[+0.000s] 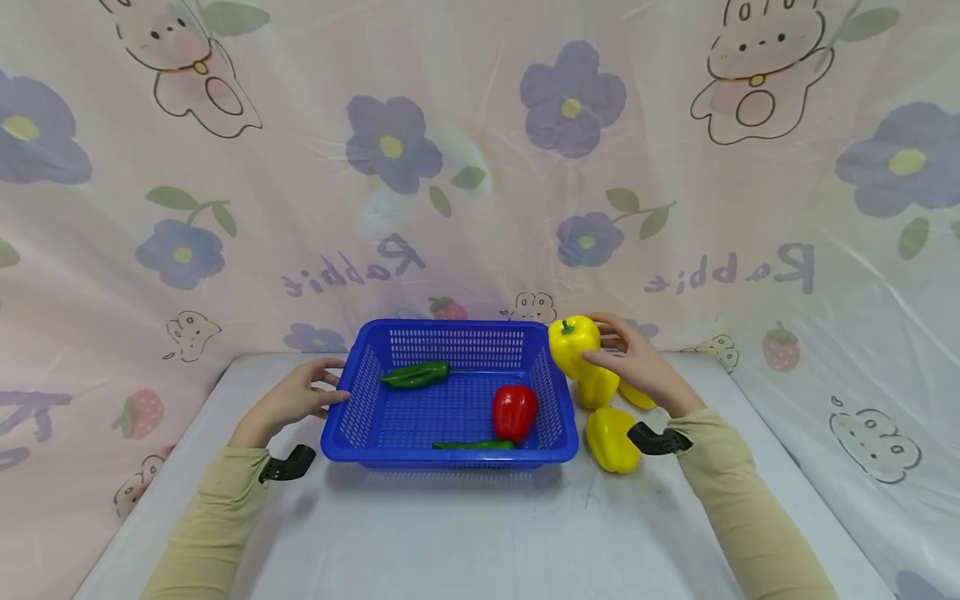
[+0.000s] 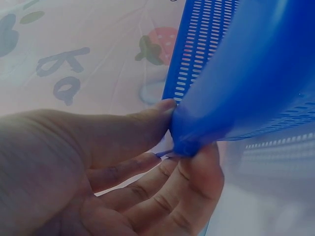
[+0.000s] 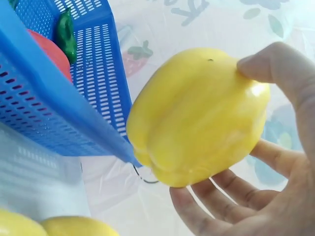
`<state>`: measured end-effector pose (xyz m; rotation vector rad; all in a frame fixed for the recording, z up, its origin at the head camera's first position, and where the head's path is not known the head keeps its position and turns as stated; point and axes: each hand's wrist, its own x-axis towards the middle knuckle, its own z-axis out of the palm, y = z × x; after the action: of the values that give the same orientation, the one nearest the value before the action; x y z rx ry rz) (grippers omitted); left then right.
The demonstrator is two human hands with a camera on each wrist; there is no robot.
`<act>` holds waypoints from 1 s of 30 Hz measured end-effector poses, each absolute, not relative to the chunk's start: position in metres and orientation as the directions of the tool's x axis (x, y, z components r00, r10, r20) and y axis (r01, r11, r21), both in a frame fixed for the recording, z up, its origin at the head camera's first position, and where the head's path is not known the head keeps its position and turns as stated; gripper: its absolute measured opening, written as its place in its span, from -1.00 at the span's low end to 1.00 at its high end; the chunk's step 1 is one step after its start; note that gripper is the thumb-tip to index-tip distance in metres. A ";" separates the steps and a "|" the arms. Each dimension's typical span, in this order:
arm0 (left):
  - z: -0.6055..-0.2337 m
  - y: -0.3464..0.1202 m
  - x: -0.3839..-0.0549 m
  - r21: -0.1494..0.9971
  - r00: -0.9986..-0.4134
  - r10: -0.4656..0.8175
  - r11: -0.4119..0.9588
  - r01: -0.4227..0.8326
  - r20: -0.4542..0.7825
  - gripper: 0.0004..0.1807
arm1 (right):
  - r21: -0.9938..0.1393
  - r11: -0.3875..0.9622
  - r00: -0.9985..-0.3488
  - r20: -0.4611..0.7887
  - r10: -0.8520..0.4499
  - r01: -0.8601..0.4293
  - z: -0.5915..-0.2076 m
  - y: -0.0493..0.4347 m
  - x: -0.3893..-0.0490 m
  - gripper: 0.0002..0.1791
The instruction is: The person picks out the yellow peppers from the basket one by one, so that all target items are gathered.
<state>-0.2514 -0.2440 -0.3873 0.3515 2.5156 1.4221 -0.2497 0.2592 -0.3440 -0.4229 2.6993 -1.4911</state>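
A blue plastic basket (image 1: 450, 456) with slotted walls stands on the table. My left hand (image 1: 303, 392) is at its left side; in the left wrist view, the thumb and fingers pinch the basket rim (image 2: 189, 140). My right hand (image 1: 637, 362) holds a yellow bell pepper (image 1: 573, 343) by the basket's right rim, its green stem facing up and left. The right wrist view has the thumb above this yellow bell pepper (image 3: 197, 118) and the fingers beneath. Inside the basket lie a red bell pepper (image 1: 514, 412), a green chili pepper (image 1: 416, 375) and another green pepper (image 1: 472, 445) along the near wall.
Right of the basket, several more yellow bell peppers (image 1: 612, 440) lie on the white table (image 1: 465, 533); the right hand partly covers some of them. Behind the table hangs a pale curtain (image 1: 480, 217) printed with rabbits and flowers. Each wrist carries a black mount (image 1: 288, 464).
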 end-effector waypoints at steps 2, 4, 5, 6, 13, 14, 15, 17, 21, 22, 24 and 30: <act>-0.387 -0.244 -0.251 0.861 -0.944 0.319 0.500 0.095 -0.081 -0.32 | -0.837 0.504 -0.966 0.102 -0.238 -0.212 -0.348 0.266 -0.250 -0.25; -0.386 -0.244 -0.250 0.862 -0.944 0.321 0.498 0.096 -0.080 -0.32 | -0.842 0.503 -0.970 0.092 -0.226 -0.197 -0.350 0.271 -0.247 -0.25; -0.386 -0.243 -0.250 0.862 -0.943 0.322 0.497 0.096 -0.081 -0.32 | -0.843 0.503 -0.971 0.087 -0.221 -0.190 -0.351 0.274 -0.246 -0.25; -0.386 -0.243 -0.250 0.864 -0.943 0.323 0.495 0.095 -0.081 -0.32 | -0.844 0.503 -0.972 0.084 -0.219 -0.186 -0.352 0.277 -0.244 -0.25; -0.387 -0.243 -0.251 0.857 -0.945 0.315 0.508 0.093 -0.084 -0.32 | -0.857 0.488 -0.976 0.076 -0.203 -0.168 -0.357 0.302 -0.235 -0.27; -0.387 -0.243 -0.252 0.857 -0.945 0.315 0.508 0.093 -0.084 -0.32 | -0.860 0.483 -0.977 0.077 -0.198 -0.166 -0.358 0.305 -0.233 -0.27; -0.387 -0.244 -0.252 0.857 -0.945 0.315 0.507 0.092 -0.084 -0.32 | -0.862 0.480 -0.978 0.076 -0.192 -0.161 -0.358 0.309 -0.232 -0.27; -0.388 -0.244 -0.252 0.860 -0.944 0.320 0.502 0.095 -0.083 -0.32 | -0.867 0.475 -0.982 0.074 -0.177 -0.151 -0.359 0.315 -0.230 -0.25; -0.389 -0.245 -0.253 0.864 -0.942 0.326 0.494 0.095 -0.082 -0.32 | -0.868 0.479 -0.987 0.067 -0.147 -0.131 -0.359 0.324 -0.227 -0.20; -0.389 -0.245 -0.254 0.866 -0.941 0.329 0.491 0.096 -0.082 -0.32 | -0.862 0.489 -0.988 0.068 -0.141 -0.130 -0.360 0.326 -0.226 -0.19; -0.390 -0.246 -0.255 0.864 -0.940 0.332 0.494 0.099 -0.082 -0.32 | -0.852 0.508 -0.989 0.065 -0.132 -0.124 -0.360 0.330 -0.224 -0.19; -0.391 -0.247 -0.255 0.861 -0.942 0.323 0.501 0.090 -0.090 -0.33 | -0.842 0.529 -0.991 0.049 -0.123 -0.107 -0.364 0.340 -0.219 -0.18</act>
<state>-0.2554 -0.2466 -0.3909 0.3513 2.5069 1.4158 -0.2195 0.3398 -0.3643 -0.2051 2.7324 -1.5030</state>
